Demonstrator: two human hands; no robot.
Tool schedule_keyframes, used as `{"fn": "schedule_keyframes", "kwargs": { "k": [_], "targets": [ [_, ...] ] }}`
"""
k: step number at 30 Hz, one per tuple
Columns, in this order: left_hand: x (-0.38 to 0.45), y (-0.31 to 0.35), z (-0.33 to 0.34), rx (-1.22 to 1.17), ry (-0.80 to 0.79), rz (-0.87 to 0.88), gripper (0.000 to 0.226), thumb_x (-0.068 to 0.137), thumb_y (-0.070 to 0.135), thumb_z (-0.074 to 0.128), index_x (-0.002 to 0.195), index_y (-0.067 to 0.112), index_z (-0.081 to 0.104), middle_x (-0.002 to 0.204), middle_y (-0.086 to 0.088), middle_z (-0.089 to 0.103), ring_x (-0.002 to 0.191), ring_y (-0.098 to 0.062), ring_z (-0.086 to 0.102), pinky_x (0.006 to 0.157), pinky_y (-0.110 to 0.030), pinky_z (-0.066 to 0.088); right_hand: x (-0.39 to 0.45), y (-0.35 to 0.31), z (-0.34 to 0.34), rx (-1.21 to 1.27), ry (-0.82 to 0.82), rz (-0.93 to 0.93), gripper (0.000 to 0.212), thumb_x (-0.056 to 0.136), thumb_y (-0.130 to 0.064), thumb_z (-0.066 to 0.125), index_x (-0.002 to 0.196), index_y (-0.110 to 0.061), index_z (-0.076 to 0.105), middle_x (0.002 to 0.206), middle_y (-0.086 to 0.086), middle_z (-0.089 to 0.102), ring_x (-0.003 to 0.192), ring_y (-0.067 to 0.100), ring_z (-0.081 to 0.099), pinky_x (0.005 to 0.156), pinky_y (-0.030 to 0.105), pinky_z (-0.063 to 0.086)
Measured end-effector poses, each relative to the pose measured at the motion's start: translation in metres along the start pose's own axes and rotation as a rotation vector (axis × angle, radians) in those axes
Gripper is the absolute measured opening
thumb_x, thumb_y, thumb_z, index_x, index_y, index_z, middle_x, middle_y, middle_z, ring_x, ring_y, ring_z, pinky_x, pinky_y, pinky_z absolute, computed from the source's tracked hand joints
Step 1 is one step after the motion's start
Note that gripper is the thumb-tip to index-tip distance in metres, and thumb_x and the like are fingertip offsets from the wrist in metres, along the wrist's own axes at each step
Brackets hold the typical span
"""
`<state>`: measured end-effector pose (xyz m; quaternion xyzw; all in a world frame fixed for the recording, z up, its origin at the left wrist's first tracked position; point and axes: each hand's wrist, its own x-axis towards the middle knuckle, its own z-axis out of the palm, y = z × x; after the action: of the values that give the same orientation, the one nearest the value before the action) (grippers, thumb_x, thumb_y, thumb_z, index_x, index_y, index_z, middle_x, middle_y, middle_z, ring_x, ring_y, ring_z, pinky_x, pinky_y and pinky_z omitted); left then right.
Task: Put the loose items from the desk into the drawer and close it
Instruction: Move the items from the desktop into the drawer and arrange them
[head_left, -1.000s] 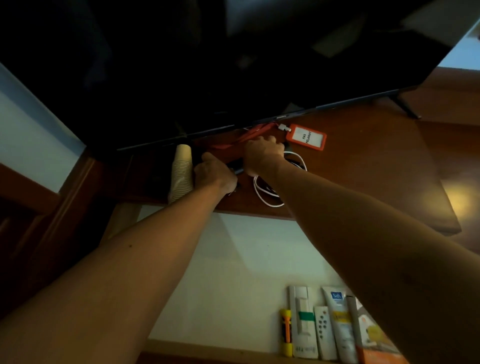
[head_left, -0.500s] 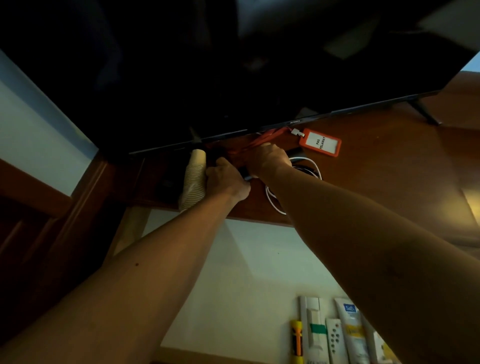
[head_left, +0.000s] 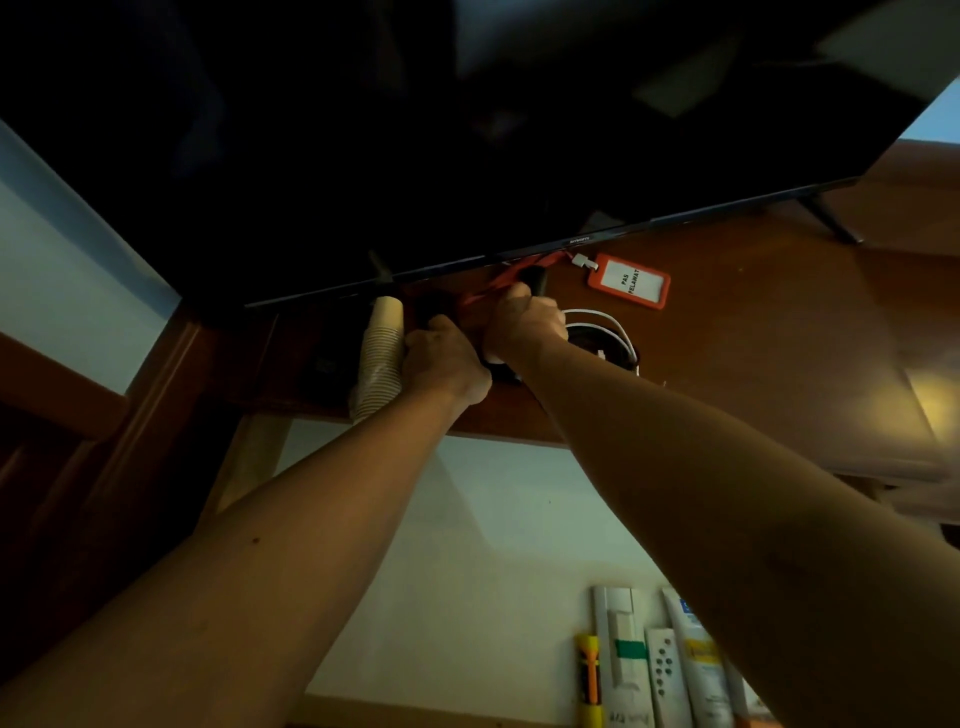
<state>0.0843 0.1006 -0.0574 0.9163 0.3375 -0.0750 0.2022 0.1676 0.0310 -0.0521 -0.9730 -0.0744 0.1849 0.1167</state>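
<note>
Dim reddish-brown wood of the bench (head_left: 753, 332) fills the head view beneath a dark television screen (head_left: 467, 130), and since a second ago both arms have pushed further in under its lower edge. The left hand (head_left: 441, 358) sits curled beside the stack of paper cups (head_left: 379, 358) at 9 o'clock, its grip on something dark unclear; the right hand (head_left: 524, 322) clamps the red lanyard (head_left: 498, 283), whose orange badge holder (head_left: 628, 280) lies at 2 o'clock. Gathering looks barely begun, since the white cable (head_left: 608, 332) is still coiled at 3 o'clock while the open drawer (head_left: 467, 545) waits at 6 o'clock.
</note>
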Motion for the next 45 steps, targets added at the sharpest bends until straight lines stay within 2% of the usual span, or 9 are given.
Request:
{"fn": "schedule_keyframes", "kwargs": {
  "k": [9,16,18,22,25,32,35,37,45],
  "targets": [
    [-0.002,-0.005,0.001,-0.044,0.024,0.022,0.078,0.082,0.035,0.078,0.138,0.003,0.035,0.134,-0.025,0.049,0.114,-0.036,0.058,0.075,-0.032,0.042,-0.007,0.001,-0.001,0.150,0.053,-0.010,0.079,0.083,-0.024,0.077,0.141,0.002,0.031,0.124,0.025,0.053,0.113,0.038,0.057,0.086,0.039,0.052],
    [-0.006,-0.011,0.001,-0.187,0.035,0.038,0.078,0.067,0.034,0.082,0.131,0.004,0.048,0.119,-0.016,0.064,0.103,-0.035,0.064,0.078,-0.041,0.060,-0.015,0.002,0.003,0.242,0.008,0.011,0.047,0.086,-0.034,0.073,0.119,-0.004,0.057,0.089,0.008,0.061,0.081,0.025,0.062,0.071,0.033,0.053],
    [-0.007,-0.012,0.001,-0.199,0.038,0.046,0.078,0.065,0.036,0.082,0.128,0.004,0.051,0.115,-0.014,0.066,0.100,-0.035,0.065,0.075,-0.042,0.061,-0.017,0.001,0.004,0.228,0.024,-0.030,0.042,0.087,-0.038,0.072,0.112,-0.007,0.058,0.088,0.007,0.061,0.081,0.024,0.064,0.074,0.034,0.056],
    [-0.008,-0.015,0.005,-0.227,0.024,0.046,0.071,0.061,0.039,0.077,0.123,0.010,0.057,0.108,-0.009,0.069,0.093,-0.030,0.068,0.064,-0.037,0.061,-0.021,0.003,-0.004,0.210,0.057,-0.103,0.034,0.088,-0.042,0.070,0.101,-0.011,0.062,0.081,0.003,0.061,0.072,0.019,0.062,0.061,0.029,0.053],
    [-0.016,-0.015,0.004,-0.268,-0.001,0.063,0.063,0.065,0.031,0.078,0.121,0.009,0.057,0.106,-0.007,0.068,0.089,-0.029,0.068,0.056,-0.030,0.053,-0.028,0.007,-0.011,0.272,0.009,-0.099,0.032,0.084,-0.036,0.074,0.101,-0.013,0.060,0.085,0.005,0.063,0.073,0.019,0.064,0.066,0.031,0.058],
    [-0.029,-0.019,0.010,-0.333,-0.007,0.043,0.067,0.074,0.030,0.082,0.129,0.006,0.051,0.116,-0.010,0.066,0.100,-0.032,0.067,0.070,-0.034,0.055,-0.047,0.021,-0.026,0.481,-0.010,-0.122,0.017,0.091,-0.026,0.070,0.092,-0.016,0.057,0.082,0.003,0.061,0.067,0.015,0.061,0.053,0.022,0.047],
    [-0.035,-0.019,0.009,-0.314,-0.010,0.049,0.069,0.070,0.036,0.081,0.126,0.008,0.052,0.114,-0.010,0.067,0.098,-0.034,0.068,0.076,-0.039,0.059,-0.051,0.026,-0.027,0.413,0.031,-0.143,0.016,0.095,-0.015,0.064,0.084,-0.016,0.053,0.090,0.007,0.064,0.068,0.015,0.060,0.061,0.024,0.052],
    [-0.036,-0.018,0.012,-0.300,-0.010,0.050,0.073,0.063,0.043,0.079,0.123,0.011,0.053,0.113,-0.010,0.068,0.096,-0.034,0.068,0.078,-0.043,0.061,-0.055,0.025,-0.019,0.303,-0.003,-0.137,0.013,0.092,-0.010,0.067,0.101,-0.010,0.058,0.098,0.009,0.064,0.078,0.019,0.061,0.071,0.030,0.055],
    [-0.029,-0.014,0.015,-0.216,0.051,0.040,0.063,0.069,0.040,0.081,0.118,0.008,0.059,0.109,-0.012,0.070,0.096,-0.035,0.067,0.078,-0.043,0.060,-0.053,0.021,0.001,0.067,0.065,-0.018,0.054,0.087,-0.042,0.073,0.128,-0.011,0.058,0.129,0.018,0.049,0.117,0.037,0.049,0.097,0.051,0.048]
  ]
}}
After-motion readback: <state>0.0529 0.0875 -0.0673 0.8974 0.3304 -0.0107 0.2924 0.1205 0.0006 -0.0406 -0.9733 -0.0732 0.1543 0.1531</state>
